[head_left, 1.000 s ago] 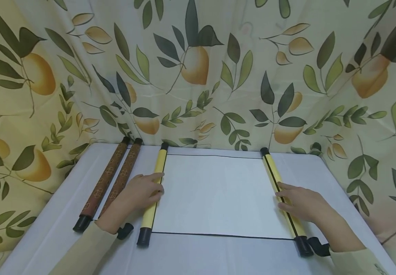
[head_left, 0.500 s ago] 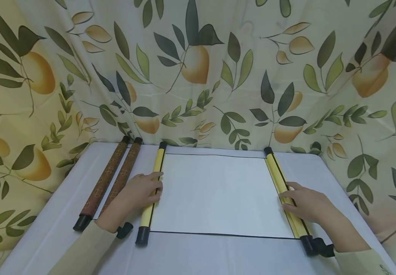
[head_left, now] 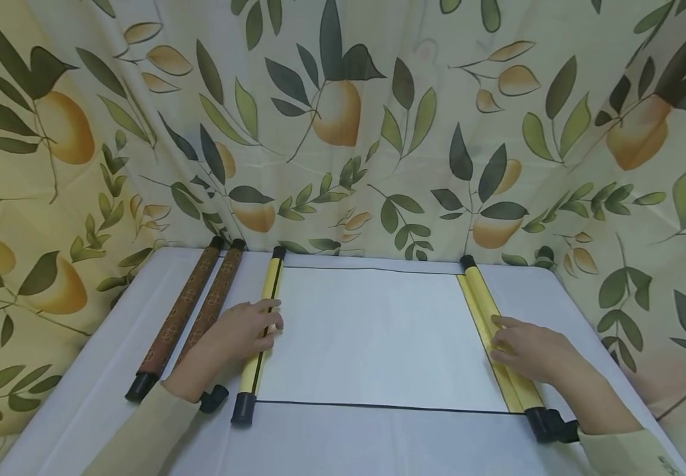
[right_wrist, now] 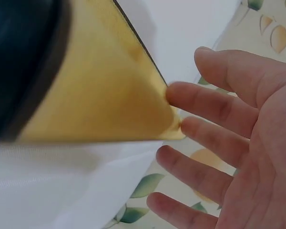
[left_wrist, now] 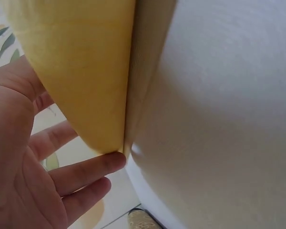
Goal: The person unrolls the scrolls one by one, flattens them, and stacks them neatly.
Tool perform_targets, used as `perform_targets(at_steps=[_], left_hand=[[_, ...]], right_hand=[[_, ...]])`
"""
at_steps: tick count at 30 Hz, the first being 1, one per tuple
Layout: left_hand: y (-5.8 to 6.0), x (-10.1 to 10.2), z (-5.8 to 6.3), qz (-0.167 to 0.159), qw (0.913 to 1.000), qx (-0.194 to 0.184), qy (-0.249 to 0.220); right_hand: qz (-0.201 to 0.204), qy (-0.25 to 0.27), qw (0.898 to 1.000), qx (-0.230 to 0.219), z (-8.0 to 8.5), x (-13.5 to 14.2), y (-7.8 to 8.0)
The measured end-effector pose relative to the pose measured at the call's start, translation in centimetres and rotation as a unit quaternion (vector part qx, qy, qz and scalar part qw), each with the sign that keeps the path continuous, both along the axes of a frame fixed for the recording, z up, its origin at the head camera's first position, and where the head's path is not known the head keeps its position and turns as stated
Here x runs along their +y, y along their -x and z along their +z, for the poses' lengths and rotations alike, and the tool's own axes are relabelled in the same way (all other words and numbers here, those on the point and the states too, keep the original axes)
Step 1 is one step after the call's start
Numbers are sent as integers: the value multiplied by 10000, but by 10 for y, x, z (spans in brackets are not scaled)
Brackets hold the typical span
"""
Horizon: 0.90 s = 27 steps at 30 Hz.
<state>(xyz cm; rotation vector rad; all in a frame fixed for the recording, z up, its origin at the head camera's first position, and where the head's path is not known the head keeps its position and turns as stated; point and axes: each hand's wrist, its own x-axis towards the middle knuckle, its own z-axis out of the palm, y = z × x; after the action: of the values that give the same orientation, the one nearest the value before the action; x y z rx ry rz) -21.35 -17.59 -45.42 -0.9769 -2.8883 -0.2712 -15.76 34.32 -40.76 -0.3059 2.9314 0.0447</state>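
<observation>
A scroll with blank white paper (head_left: 373, 337) lies partly unrolled on the table, a yellow roller at each end. My left hand (head_left: 240, 332) rests across the left roller (head_left: 273, 281), its fingertips near the paper's edge. In the left wrist view its extended fingers (left_wrist: 88, 171) touch the yellow roll. On the right roller (head_left: 486, 291) lies my right hand (head_left: 536, 350), fingers reaching over the top. Its fairly straight fingertips touch the yellow roll (right_wrist: 109, 95) in the right wrist view. Beside that roller a flat yellow strip (head_left: 502, 380) shows.
Two brown patterned scrolls (head_left: 167, 330) (head_left: 217, 291) with black ends lie rolled up side by side at the left, the nearer one partly under my left forearm. A white cloth (head_left: 390, 443) covers the table. Behind it hangs a fruit-and-leaf patterned curtain (head_left: 402, 192).
The right roller has turned and shifted right with my right hand, baring a yellow strip beside the paper. The left roller has rolled slightly left under my left hand.
</observation>
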Motion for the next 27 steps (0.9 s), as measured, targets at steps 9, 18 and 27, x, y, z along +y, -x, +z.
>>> perform_targets(at_steps=[9,18,27], left_hand=[[-4,-5,2,-55,9998,136,-116],[-3,-13,-2,21,9991,412,41],[-4,-29,0,182,9983,560,-1]], right_hand=[[109,-119,9999,-1,-4,2,2],[-4,-127,9998,-149,-4,9,5],[-84,27,9998,-188,-7,9,6]])
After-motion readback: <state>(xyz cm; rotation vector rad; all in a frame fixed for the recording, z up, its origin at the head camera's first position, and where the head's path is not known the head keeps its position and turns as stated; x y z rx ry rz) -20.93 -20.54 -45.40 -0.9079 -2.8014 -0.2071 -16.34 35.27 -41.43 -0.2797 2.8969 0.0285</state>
